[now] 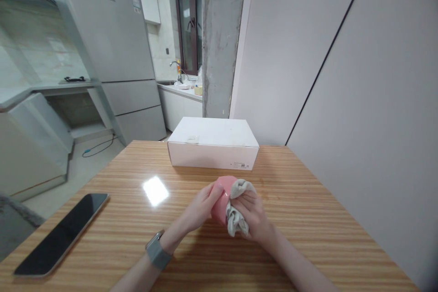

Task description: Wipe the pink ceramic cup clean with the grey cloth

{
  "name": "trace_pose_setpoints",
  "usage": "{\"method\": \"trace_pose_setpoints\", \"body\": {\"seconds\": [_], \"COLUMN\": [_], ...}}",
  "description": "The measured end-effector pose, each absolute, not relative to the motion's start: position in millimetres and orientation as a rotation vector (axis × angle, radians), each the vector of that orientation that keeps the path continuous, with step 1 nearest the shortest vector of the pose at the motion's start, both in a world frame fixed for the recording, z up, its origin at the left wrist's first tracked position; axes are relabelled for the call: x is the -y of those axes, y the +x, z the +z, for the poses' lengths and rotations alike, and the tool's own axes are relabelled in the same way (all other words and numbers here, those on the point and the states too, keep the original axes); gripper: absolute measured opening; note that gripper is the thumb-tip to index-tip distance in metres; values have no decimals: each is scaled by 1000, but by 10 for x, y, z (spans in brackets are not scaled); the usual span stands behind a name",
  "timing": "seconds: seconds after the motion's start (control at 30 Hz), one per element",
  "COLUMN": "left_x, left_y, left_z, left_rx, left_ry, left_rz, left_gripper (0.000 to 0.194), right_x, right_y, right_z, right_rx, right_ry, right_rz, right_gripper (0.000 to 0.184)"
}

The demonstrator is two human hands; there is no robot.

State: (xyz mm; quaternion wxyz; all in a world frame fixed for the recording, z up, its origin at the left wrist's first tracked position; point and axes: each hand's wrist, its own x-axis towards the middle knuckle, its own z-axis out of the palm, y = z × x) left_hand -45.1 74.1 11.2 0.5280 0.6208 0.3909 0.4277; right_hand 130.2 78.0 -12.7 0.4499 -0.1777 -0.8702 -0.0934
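Observation:
My left hand (204, 205) grips a smooth pink bowl or cup (221, 200) from its left side, thumb along the outer wall. The pink piece is tilted over toward the right, and its opening faces my other hand. A light grey cloth (237, 221) is bunched in my right hand (251, 214), whose fingers push it into the opening. The fingertips are hidden inside the cloth and the pink piece. Both hands are above the near middle of the wooden table (301, 219).
A closed white box (214, 146) lies at the table's far edge. On the left, a large dark-screened phone (63, 235) rests near the table edge. A white wall (369, 114) runs along the right. Beyond the table stand a fridge (109, 32) and a sink counter (181, 100).

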Motion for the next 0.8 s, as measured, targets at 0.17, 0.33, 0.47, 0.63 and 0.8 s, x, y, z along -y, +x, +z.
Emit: {"method": "trace_pose_setpoints", "body": {"seconds": [0.17, 0.33, 0.47, 0.63, 0.8], "left_x": [-690, -750, -799, -763, -746], "left_y": [-425, -422, -448, -543, -510], "left_z": [113, 9, 23, 209, 159], "left_rx": [-796, -838, -1014, -963, -1039], "left_ry": [1399, 1215, 1234, 1636, 1639], "left_rz": [1021, 1019, 1002, 755, 878], "left_gripper": [44, 42, 44, 44, 44], "right_x": [-811, -791, -716, -638, -707], "right_y": [1376, 1364, 1258, 1159, 1228], "right_z": [-181, -165, -126, -118, -166], "right_rx": [2014, 2100, 2249, 2246, 2238], "right_ry": [-602, -487, -265, -223, -309], "right_rz": [-61, -195, -354, -331, -269], "right_gripper": [32, 39, 36, 32, 30]}}
